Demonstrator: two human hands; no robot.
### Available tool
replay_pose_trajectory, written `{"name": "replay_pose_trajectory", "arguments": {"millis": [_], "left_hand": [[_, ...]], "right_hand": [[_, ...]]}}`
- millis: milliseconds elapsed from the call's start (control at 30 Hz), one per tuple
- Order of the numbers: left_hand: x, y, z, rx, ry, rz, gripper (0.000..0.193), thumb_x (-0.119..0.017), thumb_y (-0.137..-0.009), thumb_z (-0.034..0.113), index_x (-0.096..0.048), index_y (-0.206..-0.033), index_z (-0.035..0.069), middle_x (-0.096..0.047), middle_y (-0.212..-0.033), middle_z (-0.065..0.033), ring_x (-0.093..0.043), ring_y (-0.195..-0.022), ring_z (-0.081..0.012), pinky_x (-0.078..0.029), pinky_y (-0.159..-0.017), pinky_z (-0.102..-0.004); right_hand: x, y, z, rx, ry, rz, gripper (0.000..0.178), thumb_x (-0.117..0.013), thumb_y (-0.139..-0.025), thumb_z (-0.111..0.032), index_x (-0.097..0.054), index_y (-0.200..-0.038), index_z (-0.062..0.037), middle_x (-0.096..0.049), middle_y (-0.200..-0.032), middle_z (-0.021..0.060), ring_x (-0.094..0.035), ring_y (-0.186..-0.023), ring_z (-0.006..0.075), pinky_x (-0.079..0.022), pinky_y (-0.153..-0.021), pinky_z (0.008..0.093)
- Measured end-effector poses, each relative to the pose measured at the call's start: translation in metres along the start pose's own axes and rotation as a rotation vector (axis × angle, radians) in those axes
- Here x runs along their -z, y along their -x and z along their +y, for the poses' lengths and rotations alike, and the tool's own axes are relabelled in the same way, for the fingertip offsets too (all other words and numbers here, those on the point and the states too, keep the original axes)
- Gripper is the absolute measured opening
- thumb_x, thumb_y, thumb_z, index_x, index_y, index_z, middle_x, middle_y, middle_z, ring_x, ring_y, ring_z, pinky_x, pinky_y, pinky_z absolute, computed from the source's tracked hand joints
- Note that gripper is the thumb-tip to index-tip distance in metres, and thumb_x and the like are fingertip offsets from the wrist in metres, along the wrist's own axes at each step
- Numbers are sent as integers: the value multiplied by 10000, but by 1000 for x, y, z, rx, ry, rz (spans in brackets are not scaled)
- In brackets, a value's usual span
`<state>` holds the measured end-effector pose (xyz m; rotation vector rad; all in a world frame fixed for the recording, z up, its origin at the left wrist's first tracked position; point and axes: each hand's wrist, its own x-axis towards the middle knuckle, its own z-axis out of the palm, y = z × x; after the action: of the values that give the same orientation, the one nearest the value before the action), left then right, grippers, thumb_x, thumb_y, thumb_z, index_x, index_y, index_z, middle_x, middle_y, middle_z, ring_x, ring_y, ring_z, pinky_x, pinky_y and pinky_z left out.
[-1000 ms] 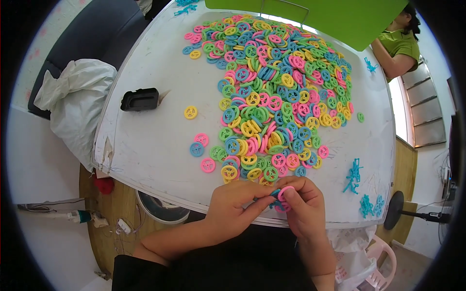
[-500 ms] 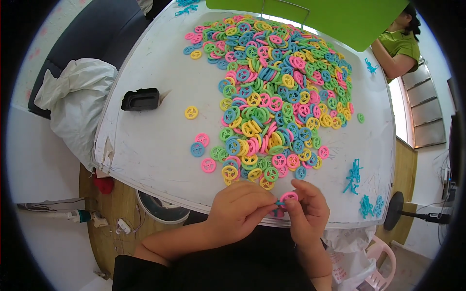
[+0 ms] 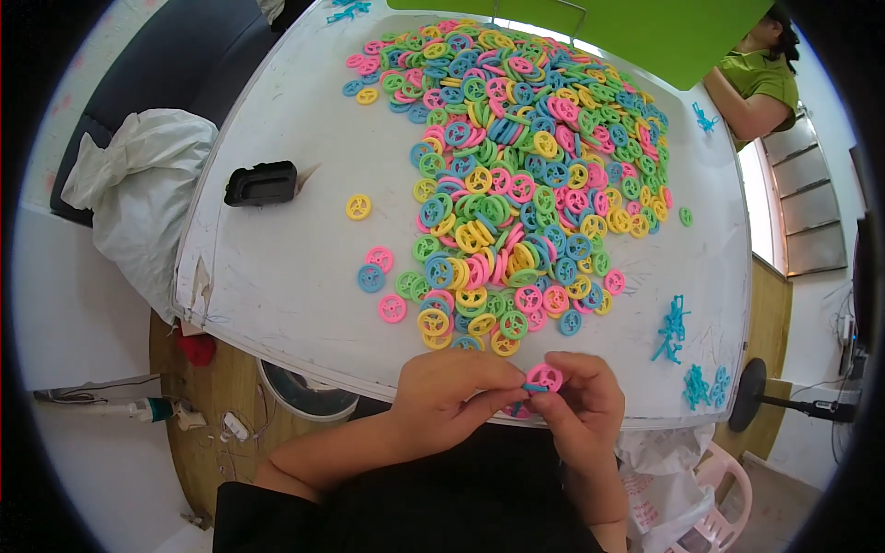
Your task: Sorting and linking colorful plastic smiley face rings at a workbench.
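At the table's near edge, both my hands are together on a small plastic piece. My left hand [image 3: 449, 387] pinches a blue-teal plastic part [image 3: 536, 388] between thumb and fingertips. In my right hand [image 3: 586, 398], thumb and fingers grip a pink toy wheel [image 3: 545, 378], which stands upright against the blue part. More pink shows below, between the hands, mostly hidden by fingers. Just beyond my hands lies a large heap of pink, blue, green and yellow wheels [image 3: 498, 207].
A black plastic tray [image 3: 262, 184] sits at the left of the white table [image 3: 277, 267]. Teal plastic pieces [image 3: 672, 329] lie at the right edge. A green panel [image 3: 599, 37] stands at the far side. Another person [image 3: 761, 88] is at the far right.
The pink wheel has turned to face me more and shifted slightly left. My right fingers have moved a little lower around it. The whole view has shifted slightly.
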<state>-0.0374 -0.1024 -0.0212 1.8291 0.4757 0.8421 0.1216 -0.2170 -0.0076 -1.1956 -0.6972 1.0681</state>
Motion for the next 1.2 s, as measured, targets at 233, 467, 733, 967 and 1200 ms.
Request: {"name": "replay_pose_trajectory", "arguments": {"millis": [233, 467, 733, 967, 1200], "left_hand": [[-13, 15, -4, 273, 355, 105, 188, -772, -863, -37, -697, -1035, -20, -740, -965, -140, -726, -856, -187, -574, -762, -296], [-12, 13, -3, 86, 86, 156, 196, -786, -851, -40, -700, -1027, -32, -735, -963, -141, -720, -857, -180, -573, -761, -293], [-11, 13, -4, 43, -2, 170, 190, -797, -832, -25, -713, -1001, -2, -742, -950, -140, -727, -818, -229, -570, -736, -296], [-8, 10, -14, -276, -32, 57, 280, -853, -778, 43, -720, -1024, 47, -753, -1006, -127, -746, -847, -260, -586, -675, -316], [6, 7, 7, -398, -18, -211, 458, -889, -774, 341, -720, -1111, 80, -748, -1060, -112, -750, -989, -288, -589, -711, -344]], "right_hand": [[8, -13, -7, 445, 845, -127, 390, -810, -829, -31, -650, -1182, 18, -685, -906, 101, -653, -770, 170, -533, -696, 291], [7, -10, 1, 521, 878, -68, 405, -827, -809, -42, -667, -1178, 2, -656, -812, 105, -602, -660, 192, -490, -611, 297], [4, -3, -3, 580, 1028, -89, 354, -771, -856, 14, -632, -1181, 28, -690, -915, 87, -637, -754, 135, -527, -686, 273], [7, 4, -13, -341, -260, -62, 275, -680, -927, -6, -603, -1186, 44, -712, -896, 115, -676, -752, 157, -556, -708, 285], [82, 41, -60, -139, 594, -367, 113, -734, -854, -6, -763, -962, 10, -748, -845, 121, -736, -789, 238, -558, -723, 313]]}}
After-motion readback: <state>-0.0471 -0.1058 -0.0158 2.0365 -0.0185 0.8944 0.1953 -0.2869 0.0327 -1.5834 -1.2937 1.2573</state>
